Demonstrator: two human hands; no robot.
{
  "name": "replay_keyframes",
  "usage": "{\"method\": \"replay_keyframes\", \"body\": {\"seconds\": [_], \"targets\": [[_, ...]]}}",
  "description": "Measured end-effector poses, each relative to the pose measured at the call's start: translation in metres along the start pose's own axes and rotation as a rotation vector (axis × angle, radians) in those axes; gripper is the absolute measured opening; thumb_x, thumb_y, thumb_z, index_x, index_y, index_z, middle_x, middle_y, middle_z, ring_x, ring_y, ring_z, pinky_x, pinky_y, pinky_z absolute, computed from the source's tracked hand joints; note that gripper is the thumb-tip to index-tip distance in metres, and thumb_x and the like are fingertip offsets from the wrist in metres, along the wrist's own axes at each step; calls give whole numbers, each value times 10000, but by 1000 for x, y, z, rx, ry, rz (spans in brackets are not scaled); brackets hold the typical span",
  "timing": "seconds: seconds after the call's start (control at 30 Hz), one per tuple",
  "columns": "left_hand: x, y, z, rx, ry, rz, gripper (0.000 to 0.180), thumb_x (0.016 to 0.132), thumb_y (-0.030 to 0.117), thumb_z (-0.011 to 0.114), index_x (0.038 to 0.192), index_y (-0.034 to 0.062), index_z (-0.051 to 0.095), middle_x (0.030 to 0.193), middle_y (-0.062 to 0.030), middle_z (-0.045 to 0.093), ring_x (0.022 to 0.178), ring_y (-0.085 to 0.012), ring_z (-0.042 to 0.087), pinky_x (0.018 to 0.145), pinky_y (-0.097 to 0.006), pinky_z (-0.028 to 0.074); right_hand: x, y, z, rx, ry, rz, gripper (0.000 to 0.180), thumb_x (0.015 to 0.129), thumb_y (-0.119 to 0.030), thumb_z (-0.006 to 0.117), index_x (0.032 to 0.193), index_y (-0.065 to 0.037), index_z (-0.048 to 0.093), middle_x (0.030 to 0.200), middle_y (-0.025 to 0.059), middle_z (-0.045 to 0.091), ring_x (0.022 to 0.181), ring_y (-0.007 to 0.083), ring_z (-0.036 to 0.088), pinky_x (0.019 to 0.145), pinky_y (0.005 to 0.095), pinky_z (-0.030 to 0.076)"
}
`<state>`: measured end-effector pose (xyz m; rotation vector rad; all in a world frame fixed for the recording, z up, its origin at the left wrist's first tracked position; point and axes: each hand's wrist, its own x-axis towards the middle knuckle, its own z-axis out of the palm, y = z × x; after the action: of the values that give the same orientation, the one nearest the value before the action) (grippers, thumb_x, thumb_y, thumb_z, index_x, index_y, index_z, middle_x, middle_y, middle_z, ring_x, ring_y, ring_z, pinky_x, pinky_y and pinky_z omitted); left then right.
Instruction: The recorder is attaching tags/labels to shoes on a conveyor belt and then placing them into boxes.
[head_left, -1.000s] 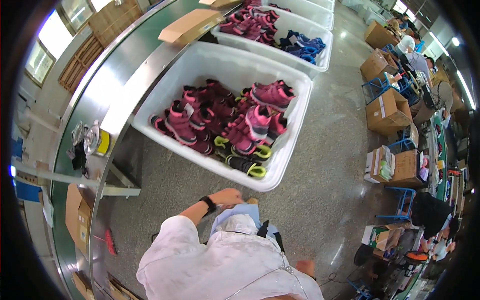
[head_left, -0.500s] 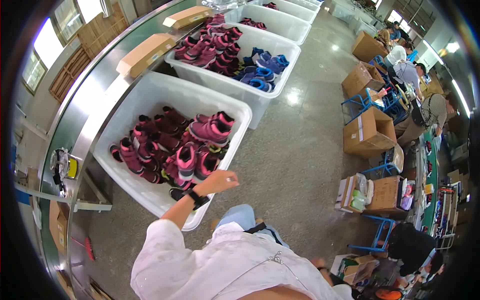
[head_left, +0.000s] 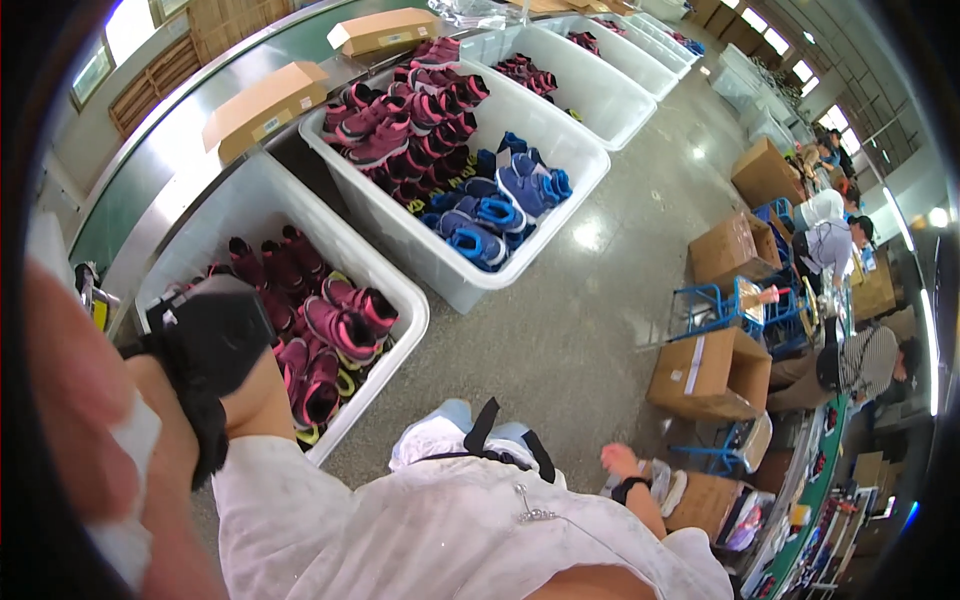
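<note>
My left hand (head_left: 90, 380) is raised very close to the head camera, large and blurred at the left edge. White wrapping shows on a finger, and a black watch (head_left: 215, 335) sits on that wrist. What the fingertips touch is out of view. Behind this arm stands a white plastic bin (head_left: 405, 310) of maroon and pink high-top shoes (head_left: 340, 325), partly covered by the watch. My right hand (head_left: 621, 461), with a black wristband, hangs out to my right, away from the bins; its fingers are too small and smeared to read.
A second bin (head_left: 590, 185) holds maroon shoes and blue shoes (head_left: 485, 215); more bins line up beyond. Long cartons (head_left: 265, 105) lie on the metal-edged conveyor (head_left: 160, 140). Open cardboard boxes (head_left: 710, 372), blue stools (head_left: 705, 312) and several people (head_left: 865, 360) are at the right.
My left hand has come up from beside the near bin toward the camera. My right hand now shows out at my side. The view has shifted, bringing the second bin closer.
</note>
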<state>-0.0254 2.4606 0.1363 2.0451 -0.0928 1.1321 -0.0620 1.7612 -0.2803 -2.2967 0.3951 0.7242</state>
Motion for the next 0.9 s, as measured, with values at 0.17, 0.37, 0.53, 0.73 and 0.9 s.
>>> {"method": "replay_keyframes", "body": {"seconds": [0.17,0.37,0.53,0.73,0.9], "targets": [[61,-23,3,76,-37,220,188,807,144,572,943,21,616,832,-77,622,699,-172,599,609,-283,483,63,42,-22,-995,-705,-470,375,853,-334,432,955,-65,671,972,168,657,920,315,632,759,437,491],[97,25,186,156,-29,395,230,834,186,537,960,4,599,840,-91,610,682,-182,590,581,-284,475,232,-28,-176,-1248,-919,-306,398,823,-373,428,917,-47,635,1023,190,622,941,320,573,726,457,458],[195,12,259,260,-48,586,271,857,222,508,974,-10,585,847,-104,600,667,-191,582,559,-284,469,488,-209,-389,-1115,58,-308,182,763,-237,593,844,-96,674,840,119,664,801,289,635,715,415,508],[274,-102,393,573,447,179,220,840,147,640,1029,34,640,772,4,583,628,-77,522,547,-200,409,609,-637,-516,-756,433,-1026,188,837,-171,546,920,-9,592,858,180,631,801,332,610,680,404,470],[224,-354,242,-526,923,-510,153,834,176,603,840,23,607,697,-21,566,587,-138,549,562,-298,460,589,-890,-437,-744,150,-1360,196,814,-158,578,967,-38,602,828,145,648,811,310,623,726,381,484]]}}
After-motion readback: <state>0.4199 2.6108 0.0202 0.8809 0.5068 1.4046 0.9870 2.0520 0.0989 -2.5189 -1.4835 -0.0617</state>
